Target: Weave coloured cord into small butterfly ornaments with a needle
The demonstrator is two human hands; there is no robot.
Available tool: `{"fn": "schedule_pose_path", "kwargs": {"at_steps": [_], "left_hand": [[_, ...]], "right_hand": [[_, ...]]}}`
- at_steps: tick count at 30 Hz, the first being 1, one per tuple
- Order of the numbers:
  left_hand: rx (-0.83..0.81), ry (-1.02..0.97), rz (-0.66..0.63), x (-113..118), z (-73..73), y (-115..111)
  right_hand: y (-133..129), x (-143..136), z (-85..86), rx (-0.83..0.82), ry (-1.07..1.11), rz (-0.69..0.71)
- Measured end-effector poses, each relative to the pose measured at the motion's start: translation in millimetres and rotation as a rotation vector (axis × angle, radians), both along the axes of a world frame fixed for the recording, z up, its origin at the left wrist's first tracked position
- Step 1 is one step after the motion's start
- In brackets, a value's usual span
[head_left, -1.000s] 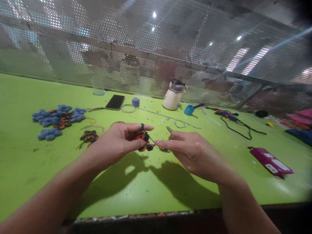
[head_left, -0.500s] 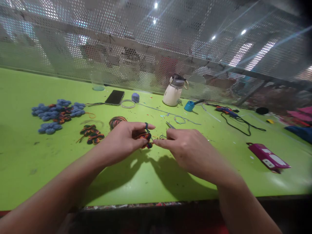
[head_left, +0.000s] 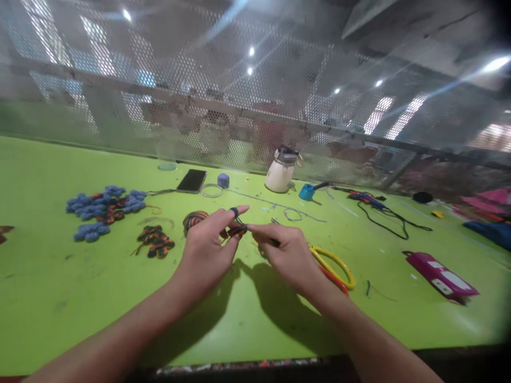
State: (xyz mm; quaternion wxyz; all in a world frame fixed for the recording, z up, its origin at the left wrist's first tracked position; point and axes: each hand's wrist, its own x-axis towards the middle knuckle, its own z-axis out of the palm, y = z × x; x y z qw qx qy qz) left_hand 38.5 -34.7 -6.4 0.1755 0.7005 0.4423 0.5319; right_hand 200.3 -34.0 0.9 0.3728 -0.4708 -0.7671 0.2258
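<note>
My left hand [head_left: 209, 239] pinches a small piece of multicoloured crochet work [head_left: 235, 231] between thumb and fingers. Dark yarn [head_left: 235, 212] loops round its raised index finger and runs down to the piece. My right hand [head_left: 285, 250] is closed on a crochet hook, mostly hidden in the fingers, with the index fingertip at the edge of the work. Behind the left hand sits a ball of striped yarn [head_left: 194, 219]. Scissors with yellow and orange handles [head_left: 335, 266] lie partly under my right hand and wrist.
To the left lie blue crochet flowers [head_left: 91, 232] and multicoloured ones [head_left: 155, 242]. Farther back are a phone [head_left: 191, 181], a blue yarn roll [head_left: 223, 181], a whitish jug [head_left: 279, 176] and a blue pot [head_left: 307, 192]. A glue gun [head_left: 367, 200] and a magenta box [head_left: 441, 276] are at right.
The view has tilted up a little, so the table things sit lower. My right hand has shifted and turned beside the work, and the scissors' handles now show.
</note>
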Motion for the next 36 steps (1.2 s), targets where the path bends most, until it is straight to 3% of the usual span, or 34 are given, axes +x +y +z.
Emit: {"fn": "schedule_pose_path", "kwargs": {"at_steps": [2,4,8,12,17,19,22,25,31,36], "left_hand": [[-0.071,-0.197,-0.024,-0.4,1.1,0.1],[-0.2,-0.456,-0.108,-0.6,3.1,1.0],[-0.386,-0.867,-0.314,-1.9,5.9,4.9],[-0.477,-0.929,-0.437,-6.2,8.1,7.6],[-0.516,-0.883,-0.456,-15.6,15.4,6.6],[-0.519,-0.863,-0.429,-20.3,18.0,6.6],[-0.543,-0.815,-0.42,-26.6,19.3,8.1],[-0.589,-0.794,-0.439,-29.8,18.4,9.7],[-0.608,-0.752,-0.528,-28.2,17.4,9.0],[-0.572,-0.705,-0.581,-26.7,16.6,8.9]], "right_hand": [[3.6,-5.5,-4.0,-0.286,0.427,0.004],[2.1,-11.9,-4.7,-0.443,0.706,0.026],[-4.9,-19.3,-3.3,-0.482,0.908,0.068],[-1.6,-10.1,-5.2,-0.238,0.689,0.091],[4.0,10.2,-3.8,0.445,0.107,0.095],[2.7,15.3,0.1,0.549,-0.046,0.109],[-1.2,19.6,8.5,0.556,-0.179,0.117],[-4.3,21.4,16.3,0.399,-0.084,0.181],[-2.6,22.0,17.3,-0.219,0.258,0.269],[3.8,20.3,11.0,-0.366,0.424,0.307]]}}
